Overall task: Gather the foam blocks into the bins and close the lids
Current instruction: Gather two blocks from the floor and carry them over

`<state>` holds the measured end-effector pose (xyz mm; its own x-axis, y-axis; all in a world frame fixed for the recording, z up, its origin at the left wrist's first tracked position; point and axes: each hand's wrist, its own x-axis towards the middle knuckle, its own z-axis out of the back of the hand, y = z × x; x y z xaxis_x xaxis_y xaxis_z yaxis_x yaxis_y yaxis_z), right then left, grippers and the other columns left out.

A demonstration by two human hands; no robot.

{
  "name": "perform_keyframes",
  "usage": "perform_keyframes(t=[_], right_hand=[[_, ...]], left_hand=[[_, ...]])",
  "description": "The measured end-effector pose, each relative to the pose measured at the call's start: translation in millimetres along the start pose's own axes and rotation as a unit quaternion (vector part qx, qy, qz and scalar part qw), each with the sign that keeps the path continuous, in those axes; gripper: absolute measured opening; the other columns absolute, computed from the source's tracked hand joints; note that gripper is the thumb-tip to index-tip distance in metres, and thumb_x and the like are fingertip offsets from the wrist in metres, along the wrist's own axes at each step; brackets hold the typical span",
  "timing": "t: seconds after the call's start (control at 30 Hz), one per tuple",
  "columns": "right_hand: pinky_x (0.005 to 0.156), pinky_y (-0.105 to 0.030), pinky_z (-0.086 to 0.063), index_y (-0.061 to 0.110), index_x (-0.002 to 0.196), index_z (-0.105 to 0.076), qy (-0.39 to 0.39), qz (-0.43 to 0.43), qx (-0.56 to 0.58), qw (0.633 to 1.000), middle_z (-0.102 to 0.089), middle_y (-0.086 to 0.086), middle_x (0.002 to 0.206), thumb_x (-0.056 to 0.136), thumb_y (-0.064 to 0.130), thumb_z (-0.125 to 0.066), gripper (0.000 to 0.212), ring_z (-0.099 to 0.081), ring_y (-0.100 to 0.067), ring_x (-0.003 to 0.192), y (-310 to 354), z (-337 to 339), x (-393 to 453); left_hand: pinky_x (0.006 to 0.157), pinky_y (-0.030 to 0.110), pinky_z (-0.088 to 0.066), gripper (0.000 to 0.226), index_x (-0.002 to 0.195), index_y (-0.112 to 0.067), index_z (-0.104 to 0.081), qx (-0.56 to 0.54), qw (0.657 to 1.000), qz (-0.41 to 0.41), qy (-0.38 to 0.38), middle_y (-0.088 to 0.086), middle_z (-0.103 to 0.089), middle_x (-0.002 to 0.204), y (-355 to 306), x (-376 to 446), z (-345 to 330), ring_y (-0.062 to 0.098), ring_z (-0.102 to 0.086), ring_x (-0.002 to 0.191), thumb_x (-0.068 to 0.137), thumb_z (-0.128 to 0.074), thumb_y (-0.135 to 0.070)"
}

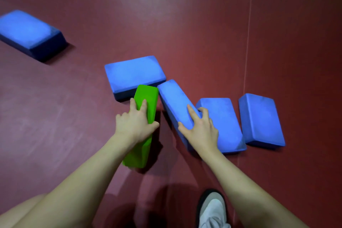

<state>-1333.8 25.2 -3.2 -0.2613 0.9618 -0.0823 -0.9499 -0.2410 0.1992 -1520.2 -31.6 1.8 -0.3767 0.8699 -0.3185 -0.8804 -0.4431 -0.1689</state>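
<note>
Foam blocks on floor [203, 24]: our left hand [136, 123] grips green block [142, 135]; right hand [200, 129] clasps tilted blue block [173, 100].

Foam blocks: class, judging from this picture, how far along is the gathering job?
Done: nothing visibly binned; no bin is in view. In hand: the left hand grips the green block, and the right hand grips a tilted blue block. Left: four more blue blocks on the floor, then the lids.
</note>
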Motion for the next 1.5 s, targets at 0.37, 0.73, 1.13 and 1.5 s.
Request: perform_keyframes(t=[0.37, 0.73, 1.13, 1.5], right_hand=[[0.089, -0.044, -0.047, 0.045, 0.15, -0.007, 0.072, 0.049, -0.047, 0.995, 0.007, 0.004, 0.161, 0.089, 0.064, -0.046, 0.075, -0.037, -0.035, 0.127, -12, -27, 1], [0.088, -0.04, -0.045, 0.046, 0.148, -0.021, 0.059, 0.081, -0.025, 0.995, -0.004, 0.006, 0.162, 0.096, 0.049, -0.045, 0.058, -0.044, -0.035, 0.121, -20, -24, 35], [0.087, -0.042, -0.046, 0.043, 0.148, -0.026, 0.085, 0.163, -0.028, 0.983, -0.009, 0.003, 0.162, 0.094, 0.049, -0.047, 0.058, -0.047, -0.038, 0.115, 54, 170, 7], [0.091, -0.042, -0.045, 0.039, 0.147, -0.033, 0.099, 0.228, -0.02, 0.968, -0.013, 0.002, 0.161, 0.093, 0.046, -0.051, 0.058, -0.049, -0.037, 0.11, 145, 418, -111]], left_hand=[[0.094, 0.045, -0.041, 0.084, 0.152, -0.036, 0.003, -0.011, 1.0, 0.002, 0.014, 0.008, 0.011, 0.16, 15, -19, -36, 0.039, -0.045, 0.122, 0.088, -0.043, -0.064], [0.086, 0.039, -0.044, 0.077, 0.153, -0.031, -0.008, -0.034, 0.998, 0.035, -0.041, 0.007, 0.006, 0.161, -3, -6, -38, 0.039, -0.051, 0.11, 0.09, -0.045, -0.056], [0.091, 0.041, -0.042, 0.076, 0.152, -0.031, -0.017, -0.093, 0.988, 0.11, -0.063, 0.007, -0.001, 0.161, -35, -91, 159, 0.041, -0.053, 0.111, 0.088, -0.049, -0.056], [0.094, 0.043, -0.041, 0.075, 0.151, -0.032, -0.022, -0.137, 0.977, 0.148, -0.065, 0.008, -0.003, 0.161, -20, -279, 376, 0.043, -0.052, 0.112, 0.087, -0.054, -0.054]])
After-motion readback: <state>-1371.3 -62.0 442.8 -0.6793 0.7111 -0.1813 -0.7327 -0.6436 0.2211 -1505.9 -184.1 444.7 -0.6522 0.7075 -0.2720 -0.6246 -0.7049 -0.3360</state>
